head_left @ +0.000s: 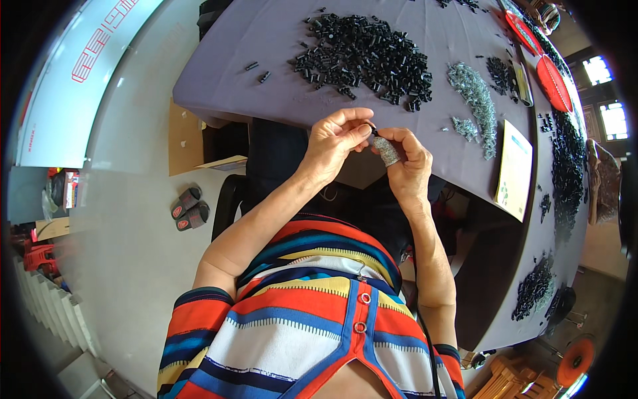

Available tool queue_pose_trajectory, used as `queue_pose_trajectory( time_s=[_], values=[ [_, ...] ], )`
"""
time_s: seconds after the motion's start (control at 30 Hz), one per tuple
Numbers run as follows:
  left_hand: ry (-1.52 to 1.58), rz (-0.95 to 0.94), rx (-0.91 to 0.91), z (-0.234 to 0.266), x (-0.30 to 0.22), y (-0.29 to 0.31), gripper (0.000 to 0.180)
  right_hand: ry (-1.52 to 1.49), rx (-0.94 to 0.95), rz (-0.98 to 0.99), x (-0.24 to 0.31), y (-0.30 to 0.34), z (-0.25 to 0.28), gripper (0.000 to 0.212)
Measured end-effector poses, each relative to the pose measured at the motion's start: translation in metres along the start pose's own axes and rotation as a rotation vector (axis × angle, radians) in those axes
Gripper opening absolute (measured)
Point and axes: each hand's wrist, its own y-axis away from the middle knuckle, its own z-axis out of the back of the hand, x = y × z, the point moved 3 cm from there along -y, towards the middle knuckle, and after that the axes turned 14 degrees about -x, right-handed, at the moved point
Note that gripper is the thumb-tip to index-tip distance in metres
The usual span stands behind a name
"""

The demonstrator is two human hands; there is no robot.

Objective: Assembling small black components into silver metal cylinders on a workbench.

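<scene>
My left hand (330, 141) is closed in a pinch at the table's near edge. Between its thumb and fingertips is a small black piece (372, 128), partly hidden. Close against it, my right hand (411, 161) is also closed, its fingertips meeting the left ones. A grey, silvery speckled cover or bundle (387, 151) sits at the right hand's thumb side; whether it is worn or held is unclear. Beyond both hands, a large heap of short black cylindrical pieces (362, 58) lies on the grey tablecloth (232, 43). To its right spreads a pile of small silvery, glinting parts (477, 100).
A yellowish booklet (514, 169) lies at the right edge of the table. Past it, a second table carries more black pieces (568, 176) and red trays (553, 83). Left of my seat are an open cardboard box (186, 139) and dark slippers (190, 209) on the floor.
</scene>
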Motion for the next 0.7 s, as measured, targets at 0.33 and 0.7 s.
queue_pose_trajectory(
  time_s=[0.33,0.7],
  values=[
    [0.106,0.038,-0.064,0.002,0.010,0.002,0.019,0.026,0.005,0.085,0.003,0.000,0.001,0.022],
    [-0.073,-0.125,-0.022,0.000,-0.002,0.002,0.017,0.131,0.072,0.162,0.011,-0.006,0.006,0.025]
  ],
)
